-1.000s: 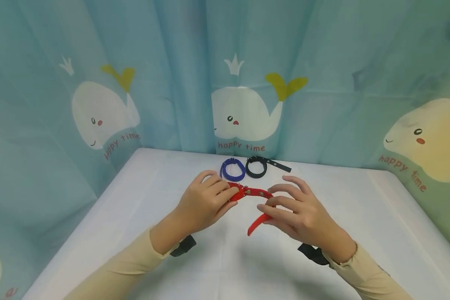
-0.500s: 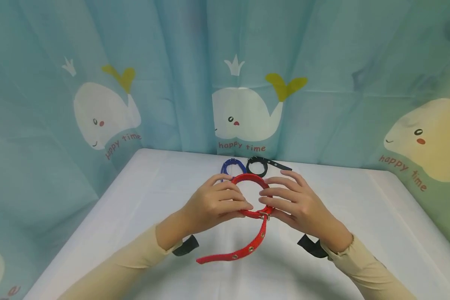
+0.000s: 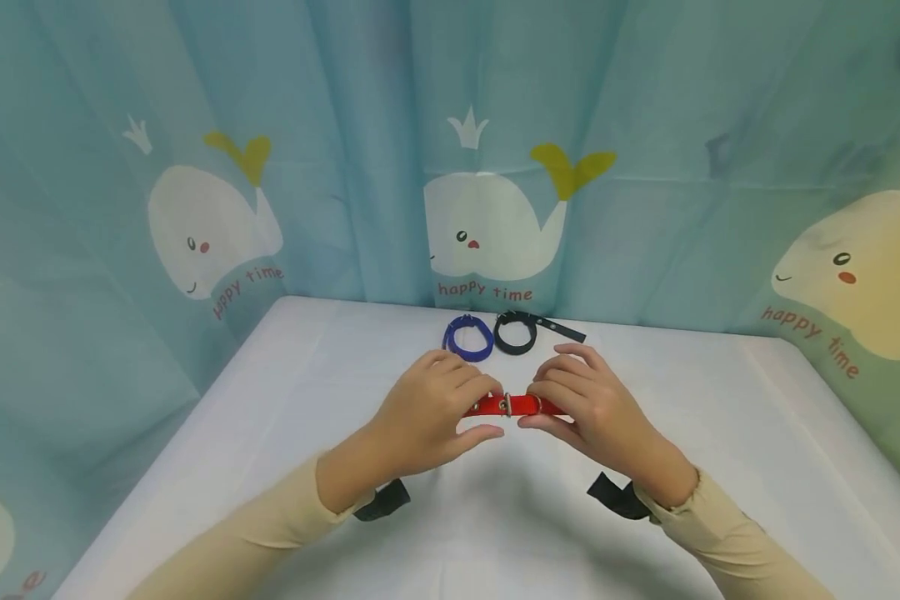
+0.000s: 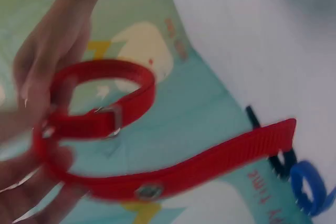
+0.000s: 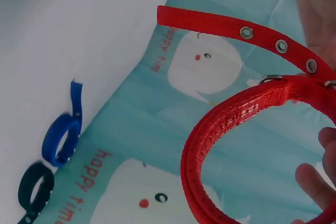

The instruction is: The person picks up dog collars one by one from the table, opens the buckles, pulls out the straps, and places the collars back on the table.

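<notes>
Between the two hands is a red collar (image 3: 523, 405) with a metal buckle, held up over the table. My left hand (image 3: 427, 408) grips its strap near the eyelets, thumb stretched out below. Fingers of my right hand (image 3: 588, 398) curl over the other side, beside the buckle and a metal ring. The left wrist view shows the red collar (image 4: 137, 103) looped through its buckle, with a long loose end reaching right. In the right wrist view, the collar (image 5: 195, 150) forms a round loop, and several eyelets line its free tail.
Behind the hands, a blue collar (image 3: 468, 338) and a black collar (image 3: 516, 335) lie side by side on the white table (image 3: 322, 358). A blue-green curtain (image 3: 367, 167) with whale prints hangs along the table's back and sides.
The red collar has turned from a ring facing the camera to edge-on, buckle at the front. Its tail no longer hangs down. The left hand has shifted from the ring to the strap.
</notes>
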The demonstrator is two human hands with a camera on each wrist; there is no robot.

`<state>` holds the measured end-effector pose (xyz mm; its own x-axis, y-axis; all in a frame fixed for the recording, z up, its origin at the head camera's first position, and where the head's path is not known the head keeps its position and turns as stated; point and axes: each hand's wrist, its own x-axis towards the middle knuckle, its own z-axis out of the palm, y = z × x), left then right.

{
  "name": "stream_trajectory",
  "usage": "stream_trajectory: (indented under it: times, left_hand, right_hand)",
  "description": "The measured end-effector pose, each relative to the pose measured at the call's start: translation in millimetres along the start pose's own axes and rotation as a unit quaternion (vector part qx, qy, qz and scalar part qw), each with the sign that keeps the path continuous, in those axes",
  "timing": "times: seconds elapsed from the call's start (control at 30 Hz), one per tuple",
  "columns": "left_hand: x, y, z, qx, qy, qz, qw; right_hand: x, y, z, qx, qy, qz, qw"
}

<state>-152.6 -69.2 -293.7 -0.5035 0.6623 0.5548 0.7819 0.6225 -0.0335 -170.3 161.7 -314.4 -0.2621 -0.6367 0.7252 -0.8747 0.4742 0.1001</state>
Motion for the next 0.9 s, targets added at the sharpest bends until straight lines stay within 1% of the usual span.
stream_trajectory:
  times: [0.1, 0.17, 0.23, 0.4, 0.47, 0.57, 0.7, 0.8, 0.9]
  left_hand:
    - [1.1, 3.8, 4.4, -0.007, 0.003, -0.027, 0.9996]
    - [0.1, 4.2, 5.5, -0.014, 0.009, -0.047, 0.9988]
    - [-1.0, 4.4, 5.7, -0.024, 0.012, -0.060, 0.9979]
    - [-0.7, 6.8, 5.5, -0.039, 0.012, -0.063, 0.9971]
    - [-0.5, 7.7, 4.3, -0.047, 0.012, -0.071, 0.9963]
    - [-0.3, 8.7, 2.2, -0.066, 0.004, -0.088, 0.9940]
    - [0.2, 9.5, 0.4, -0.097, -0.006, -0.111, 0.9890]
    - [0.5, 9.8, 0.2, -0.114, 0.004, -0.123, 0.9859]
    - [0.1, 9.9, 2.0, -0.121, 0.027, -0.120, 0.9850]
  right_hand:
    - [0.9, -0.6, -0.6, 0.013, -0.001, 0.015, 0.9998]
    - [0.5, -0.5, -1.5, 0.017, -0.005, 0.024, 0.9996]
    - [-0.6, 0.2, -2.5, 0.017, -0.008, 0.030, 0.9994]
    - [-1.2, -0.4, -3.4, 0.037, -0.006, 0.029, 0.9989]
    - [0.0, -1.7, -3.3, 0.035, -0.003, 0.027, 0.9990]
    - [1.8, -4.1, -3.6, 0.012, 0.001, 0.025, 0.9996]
    - [3.2, -7.4, -3.6, -0.013, 0.002, 0.026, 0.9996]
    - [4.3, -9.8, -2.9, -0.012, -0.001, 0.032, 0.9994]
    - [5.9, -12.2, -1.9, 0.000, 0.000, 0.034, 0.9994]
